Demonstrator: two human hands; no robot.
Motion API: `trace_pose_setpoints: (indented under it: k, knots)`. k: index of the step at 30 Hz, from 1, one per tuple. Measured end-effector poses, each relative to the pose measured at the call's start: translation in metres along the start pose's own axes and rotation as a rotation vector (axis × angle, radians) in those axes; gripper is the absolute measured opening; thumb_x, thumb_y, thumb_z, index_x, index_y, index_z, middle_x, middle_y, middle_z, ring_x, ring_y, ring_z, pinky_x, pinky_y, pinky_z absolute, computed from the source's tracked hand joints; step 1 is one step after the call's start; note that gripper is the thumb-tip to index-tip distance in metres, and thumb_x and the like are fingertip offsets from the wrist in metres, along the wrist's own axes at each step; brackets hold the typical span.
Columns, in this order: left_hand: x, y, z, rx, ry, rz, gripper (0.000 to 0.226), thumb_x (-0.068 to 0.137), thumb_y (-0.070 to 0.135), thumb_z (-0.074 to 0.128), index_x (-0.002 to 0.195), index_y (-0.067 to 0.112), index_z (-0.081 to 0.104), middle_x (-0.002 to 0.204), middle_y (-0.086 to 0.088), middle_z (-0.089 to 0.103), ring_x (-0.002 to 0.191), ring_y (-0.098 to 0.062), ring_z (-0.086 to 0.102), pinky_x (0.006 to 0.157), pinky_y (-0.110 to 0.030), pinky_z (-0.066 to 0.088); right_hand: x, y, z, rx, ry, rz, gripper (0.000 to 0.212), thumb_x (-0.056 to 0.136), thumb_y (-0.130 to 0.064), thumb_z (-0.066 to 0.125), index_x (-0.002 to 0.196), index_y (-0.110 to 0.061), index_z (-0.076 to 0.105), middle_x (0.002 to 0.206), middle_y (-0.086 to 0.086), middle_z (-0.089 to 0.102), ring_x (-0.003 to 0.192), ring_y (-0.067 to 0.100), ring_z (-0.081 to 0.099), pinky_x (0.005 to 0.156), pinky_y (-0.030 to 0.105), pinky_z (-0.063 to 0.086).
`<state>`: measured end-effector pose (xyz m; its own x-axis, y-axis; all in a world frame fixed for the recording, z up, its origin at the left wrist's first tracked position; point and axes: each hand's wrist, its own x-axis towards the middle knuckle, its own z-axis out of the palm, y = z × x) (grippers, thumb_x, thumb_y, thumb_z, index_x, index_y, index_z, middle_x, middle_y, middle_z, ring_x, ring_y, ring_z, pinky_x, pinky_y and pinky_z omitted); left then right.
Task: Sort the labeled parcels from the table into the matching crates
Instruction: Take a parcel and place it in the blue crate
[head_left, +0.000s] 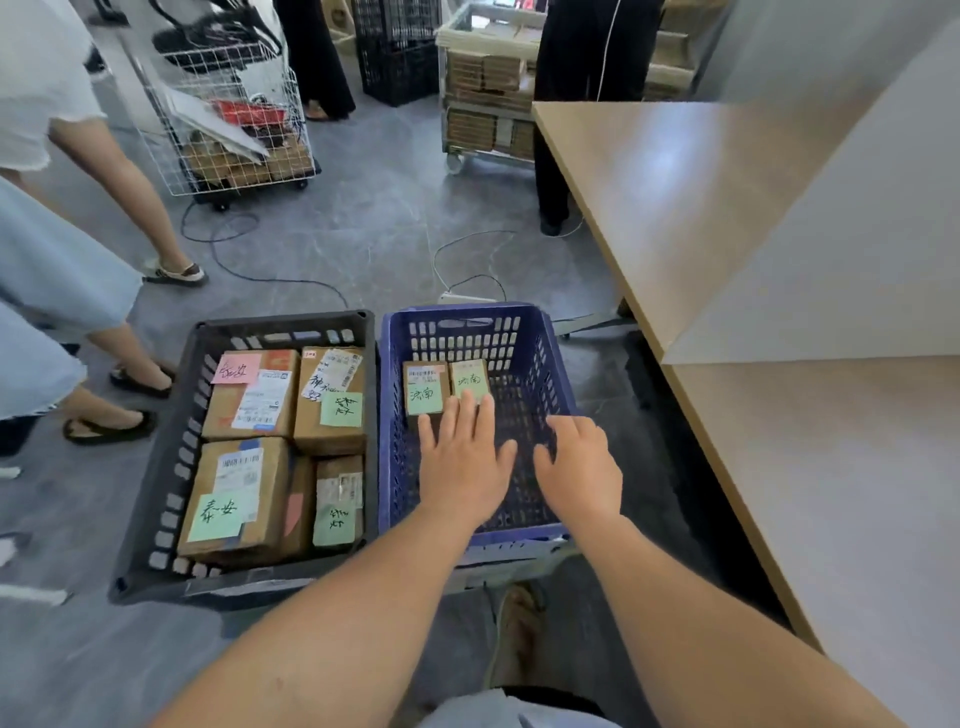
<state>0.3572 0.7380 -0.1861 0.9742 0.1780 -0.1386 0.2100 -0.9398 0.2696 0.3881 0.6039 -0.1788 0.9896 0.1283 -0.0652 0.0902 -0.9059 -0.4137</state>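
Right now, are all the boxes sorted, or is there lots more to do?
Mostly done, it seems. The black crate holds several labeled parcels and the blue crate holds two small parcels. Both the left hand and right hand hover open over the blue crate, holding nothing. No parcels show on the visible part of the table, so little may be left.

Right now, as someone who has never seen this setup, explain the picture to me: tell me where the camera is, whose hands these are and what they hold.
No machine: a head-worn camera looks down at its wearer's hands. The left hand and right hand are open over the blue plastic crate, holding nothing. That crate holds two small cardboard parcels with green notes. The black plastic crate beside it holds larger brown cardboard boxes. The wooden table stands at right.
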Motion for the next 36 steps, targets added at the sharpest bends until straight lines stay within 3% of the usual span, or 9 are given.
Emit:
trace_pose_setpoints:
  k: [10,15,19,25,28,36]
  knots:
    - [-0.078,0.047,0.004,-0.037,0.01,0.279,0.068,0.101,0.052,0.019,0.154,0.018,-0.005,0.162,-0.006,-0.01,0.148,-0.023,-0.011,0.116,-0.048,-0.01,-0.121,0.03,-0.034,-0.144,0.25,0.136,0.048,0.092,-0.037,0.056,0.136,-0.018,0.049,0.143,0.002,0.044,0.132,0.02,0.037,0.101,0.033,0.038]
    - [-0.118,0.089,0.006,0.021,-0.032,0.47,0.068,0.1,0.053,0.015,0.153,0.018,-0.008,0.161,-0.005,-0.014,0.148,-0.022,-0.014,0.114,-0.05,-0.014,-0.174,0.057,-0.057,-0.206,0.28,0.307,0.061,0.093,-0.046,0.048,0.147,-0.023,0.031,0.158,0.004,0.021,0.144,0.022,0.016,0.116,0.036,0.016]
    - [-0.144,0.116,0.001,0.088,-0.008,0.594,0.068,0.1,0.053,0.015,0.153,0.018,-0.009,0.16,-0.007,-0.017,0.147,-0.023,-0.017,0.113,-0.051,-0.016,-0.212,0.072,-0.077,-0.257,0.315,0.352,0.066,0.093,-0.049,0.046,0.15,-0.026,0.02,0.16,0.004,0.008,0.147,0.024,0.004,0.118,0.04,0.003]
    - [-0.193,0.154,-0.006,0.123,0.101,0.71,0.076,0.097,0.059,0.022,0.153,0.018,-0.01,0.158,-0.01,-0.024,0.145,-0.025,-0.025,0.108,-0.052,-0.025,-0.278,0.099,-0.125,-0.272,0.446,0.366,0.06,0.091,-0.041,0.054,0.145,-0.022,0.036,0.157,0.007,0.021,0.145,0.025,0.015,0.117,0.042,0.007]
    - [-0.23,0.182,-0.01,0.053,0.127,0.73,0.079,0.095,0.061,0.027,0.154,0.02,-0.005,0.159,-0.01,-0.02,0.145,-0.024,-0.024,0.108,-0.05,-0.025,-0.327,0.115,-0.142,-0.269,0.499,0.429,0.06,0.089,-0.038,0.059,0.143,-0.019,0.042,0.154,0.01,0.028,0.143,0.028,0.021,0.116,0.045,0.011]
    - [-0.362,0.276,0.01,-0.012,0.089,0.907,0.081,0.094,0.062,0.029,0.153,0.021,-0.01,0.158,-0.01,-0.023,0.146,-0.025,-0.021,0.111,-0.05,-0.02,-0.47,0.183,-0.188,-0.312,0.591,0.629,0.079,0.084,-0.045,0.063,0.15,-0.021,0.027,0.156,0.015,0.018,0.144,0.032,0.014,0.115,0.054,0.01]
